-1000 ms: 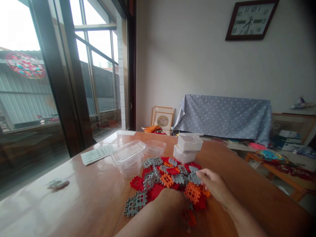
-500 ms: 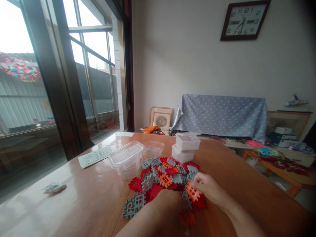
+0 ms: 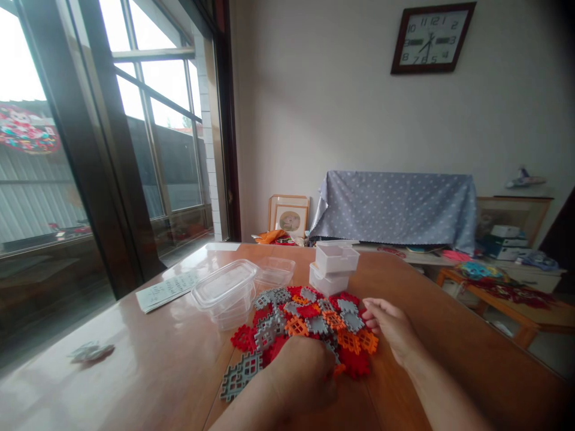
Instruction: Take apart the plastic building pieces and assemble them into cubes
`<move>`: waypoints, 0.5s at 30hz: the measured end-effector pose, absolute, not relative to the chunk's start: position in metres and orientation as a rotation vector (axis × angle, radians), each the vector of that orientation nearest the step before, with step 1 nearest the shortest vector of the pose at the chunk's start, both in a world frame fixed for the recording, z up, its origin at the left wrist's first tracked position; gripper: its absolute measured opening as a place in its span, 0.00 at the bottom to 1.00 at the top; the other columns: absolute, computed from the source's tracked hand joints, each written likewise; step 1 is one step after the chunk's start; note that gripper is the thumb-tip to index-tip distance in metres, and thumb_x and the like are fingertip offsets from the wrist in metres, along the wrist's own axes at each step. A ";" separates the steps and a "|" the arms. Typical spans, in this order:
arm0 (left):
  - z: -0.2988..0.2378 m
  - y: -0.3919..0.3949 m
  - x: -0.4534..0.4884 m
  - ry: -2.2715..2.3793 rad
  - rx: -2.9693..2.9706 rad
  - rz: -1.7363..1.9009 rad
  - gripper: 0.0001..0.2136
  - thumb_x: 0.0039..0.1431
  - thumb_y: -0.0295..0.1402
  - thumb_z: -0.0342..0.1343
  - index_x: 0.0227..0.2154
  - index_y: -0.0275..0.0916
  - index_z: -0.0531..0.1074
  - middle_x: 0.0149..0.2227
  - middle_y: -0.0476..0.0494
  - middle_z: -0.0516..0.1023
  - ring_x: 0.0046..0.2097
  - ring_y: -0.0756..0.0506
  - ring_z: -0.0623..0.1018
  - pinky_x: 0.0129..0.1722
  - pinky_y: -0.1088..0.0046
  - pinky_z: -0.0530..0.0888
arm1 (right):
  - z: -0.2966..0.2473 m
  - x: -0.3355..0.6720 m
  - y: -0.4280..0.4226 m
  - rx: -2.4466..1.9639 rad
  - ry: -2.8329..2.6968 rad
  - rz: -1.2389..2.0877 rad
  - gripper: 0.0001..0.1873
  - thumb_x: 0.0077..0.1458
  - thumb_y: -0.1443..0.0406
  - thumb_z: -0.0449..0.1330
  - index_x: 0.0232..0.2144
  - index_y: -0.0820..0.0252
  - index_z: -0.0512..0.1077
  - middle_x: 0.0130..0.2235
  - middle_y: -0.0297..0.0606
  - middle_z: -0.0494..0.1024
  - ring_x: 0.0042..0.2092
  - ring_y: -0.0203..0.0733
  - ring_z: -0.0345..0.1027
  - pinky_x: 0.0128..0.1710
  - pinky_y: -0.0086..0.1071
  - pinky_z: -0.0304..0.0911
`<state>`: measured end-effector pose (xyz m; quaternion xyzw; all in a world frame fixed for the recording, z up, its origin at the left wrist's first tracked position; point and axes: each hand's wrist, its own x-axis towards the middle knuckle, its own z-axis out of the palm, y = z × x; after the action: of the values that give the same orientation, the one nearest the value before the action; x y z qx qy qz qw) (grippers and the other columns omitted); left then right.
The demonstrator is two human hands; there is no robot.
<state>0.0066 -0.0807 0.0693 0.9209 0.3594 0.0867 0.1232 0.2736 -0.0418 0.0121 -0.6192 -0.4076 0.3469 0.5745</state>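
A heap of flat plastic interlocking building pieces lies on the table in front of me. It has grey pieces (image 3: 241,376), red pieces (image 3: 358,363) and orange lattice pieces (image 3: 296,326). My left hand (image 3: 309,368) is closed at the near side of the heap. An orange interlocking piece (image 3: 339,370) peeks out by its fingertips, which are mostly hidden behind the hand. Right of the heap, my right hand (image 3: 390,323) hovers with fingers loosely bent and apart, nothing seen in them. Two orange pieces (image 3: 349,342) lie on red ones beside it.
Clear plastic containers (image 3: 224,287) stand behind the heap on the left, and stacked white boxes (image 3: 335,261) behind it on the right. A handwritten paper pad (image 3: 166,291) and a small crumpled packet (image 3: 91,352) lie farther left on the wooden table (image 3: 171,365).
My right hand has let go of an orange piece, now on the heap, and moved up and right. The orange piece near my left hand has left its spot on the table.
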 end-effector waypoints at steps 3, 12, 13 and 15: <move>0.078 -0.072 0.001 1.108 2.708 0.411 0.06 0.54 0.32 0.54 0.26 0.42 0.75 0.30 0.44 0.80 0.31 0.45 0.76 0.31 0.72 0.66 | 0.008 0.282 -0.038 -1.483 -0.909 0.723 0.25 0.48 0.47 0.64 0.40 0.61 0.78 0.31 0.40 0.81 0.29 0.41 0.73 0.28 0.31 0.64; 0.060 -0.020 -0.033 1.517 2.151 0.926 0.15 0.65 0.37 0.48 0.50 0.41 0.73 0.26 0.52 0.74 0.30 0.48 0.73 0.30 0.74 0.61 | -0.009 0.291 -0.028 -1.523 -0.919 0.638 0.23 0.48 0.49 0.64 0.42 0.58 0.79 0.45 0.45 0.83 0.48 0.52 0.77 0.45 0.40 0.70; 0.058 -0.016 -0.035 1.573 2.111 0.973 0.18 0.65 0.38 0.49 0.55 0.41 0.70 0.27 0.52 0.75 0.30 0.48 0.73 0.30 0.74 0.61 | -0.010 0.291 -0.027 -1.520 -0.930 0.634 0.25 0.48 0.49 0.65 0.43 0.57 0.79 0.48 0.46 0.82 0.51 0.53 0.75 0.49 0.41 0.69; 0.056 -0.014 -0.037 1.631 2.087 1.007 0.20 0.65 0.39 0.50 0.58 0.41 0.67 0.30 0.51 0.76 0.31 0.48 0.74 0.30 0.74 0.61 | -0.011 0.290 -0.026 -1.512 -0.965 0.636 0.29 0.45 0.49 0.68 0.48 0.57 0.78 0.53 0.46 0.80 0.56 0.54 0.72 0.57 0.44 0.65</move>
<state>-0.0371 -0.0138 0.0563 0.7278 0.5688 0.3511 0.1535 0.2901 -0.0256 -0.0113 -0.6470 -0.4127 0.2722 0.5805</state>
